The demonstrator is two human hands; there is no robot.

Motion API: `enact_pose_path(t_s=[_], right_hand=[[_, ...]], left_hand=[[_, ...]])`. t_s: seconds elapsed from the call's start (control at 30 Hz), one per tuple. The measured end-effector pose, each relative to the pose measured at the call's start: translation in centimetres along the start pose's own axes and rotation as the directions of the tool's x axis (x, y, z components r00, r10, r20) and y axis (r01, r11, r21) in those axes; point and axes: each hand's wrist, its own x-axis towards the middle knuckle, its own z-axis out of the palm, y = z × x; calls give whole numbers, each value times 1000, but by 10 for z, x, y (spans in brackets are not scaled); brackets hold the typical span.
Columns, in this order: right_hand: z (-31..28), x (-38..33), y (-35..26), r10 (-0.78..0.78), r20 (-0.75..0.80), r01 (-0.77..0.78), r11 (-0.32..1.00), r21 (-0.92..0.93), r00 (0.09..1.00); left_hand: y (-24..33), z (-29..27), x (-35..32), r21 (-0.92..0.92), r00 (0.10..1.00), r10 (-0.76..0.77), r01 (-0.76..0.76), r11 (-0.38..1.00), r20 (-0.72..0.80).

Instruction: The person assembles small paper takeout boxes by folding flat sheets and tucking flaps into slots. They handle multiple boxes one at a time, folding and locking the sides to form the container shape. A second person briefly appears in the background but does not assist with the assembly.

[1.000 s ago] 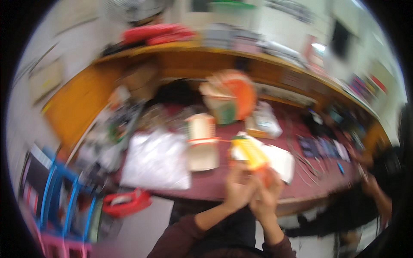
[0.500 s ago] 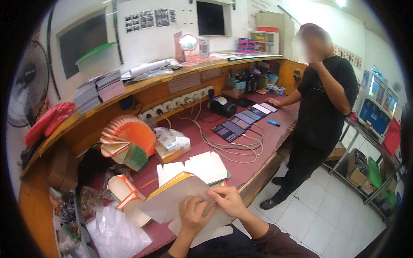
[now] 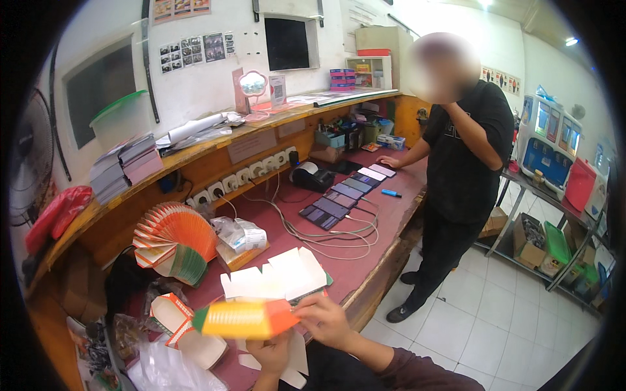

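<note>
Both my hands hold a partly folded paperboard food box (image 3: 241,319), printed yellow, orange and green, above the near edge of the table. My left hand (image 3: 270,354) grips it from below, its fingers partly hidden behind the board. At the box's right end, my right hand (image 3: 325,319) pinches the orange edge between thumb and fingers. White flaps hang below, over my lap. Just beyond lie unfolded white box blanks (image 3: 277,277). Left of my hands rests an open orange-and-white box (image 3: 173,316), beside a clear plastic bag (image 3: 166,371).
A fanned stack of orange and green box blanks (image 3: 176,238) stands at the left. Several phones (image 3: 336,203) with white cables lie on the red tabletop (image 3: 306,244), near a blue marker (image 3: 391,193). A person in black (image 3: 466,150) stands at the table's right side, one hand on it.
The box has turned from its plain grey-white side to its printed side, lying more level. My left hand has moved lower, beneath it. My view has shifted right.
</note>
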Motion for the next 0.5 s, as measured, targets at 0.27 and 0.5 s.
enact_pose_path(t_s=[0.27,0.5], right_hand=[[9,-12,-10,180,69,-191,953,233,981],[33,-35,-42,71,399,-206,929,307,914]], left_hand=[[-3,-9,-2,-192,985,-140,157,969,99],[-49,-7,-30,-49,960,15,-30,998,-279]])
